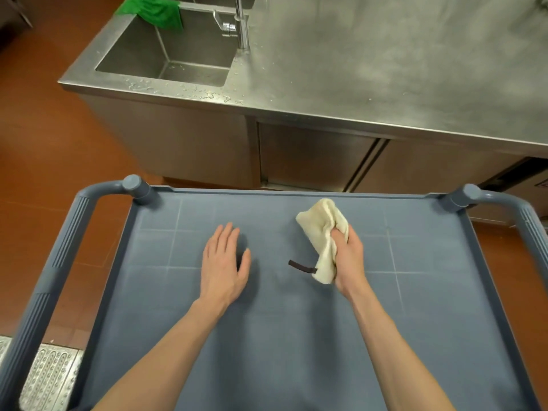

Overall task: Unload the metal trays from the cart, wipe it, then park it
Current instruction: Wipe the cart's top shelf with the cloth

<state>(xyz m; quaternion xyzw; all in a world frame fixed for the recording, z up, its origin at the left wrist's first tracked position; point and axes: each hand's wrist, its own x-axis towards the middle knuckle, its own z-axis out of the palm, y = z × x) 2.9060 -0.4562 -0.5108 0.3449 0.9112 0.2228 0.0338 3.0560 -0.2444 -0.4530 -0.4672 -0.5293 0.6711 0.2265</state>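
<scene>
The blue-grey cart (pixel 154 292) fills the lower half of the view, its flat top shelf bare of trays. My right hand (pixel 348 256) grips a cream cloth (pixel 321 229) with a dark loop tag, held on or just above the shelf right of centre. My left hand (pixel 222 262) lies flat over the shelf left of centre, fingers straight and together, holding nothing. No metal tray shows on the cart top.
A steel counter (pixel 385 69) with a sink basin (pixel 178 54) and a tap (pixel 241 22) stands just beyond the cart. A green cloth (pixel 154 8) hangs over the sink's far edge. Cart handles (pixel 59 247) flank both sides. Red-brown floor lies left, with a metal grate (pixel 44 378).
</scene>
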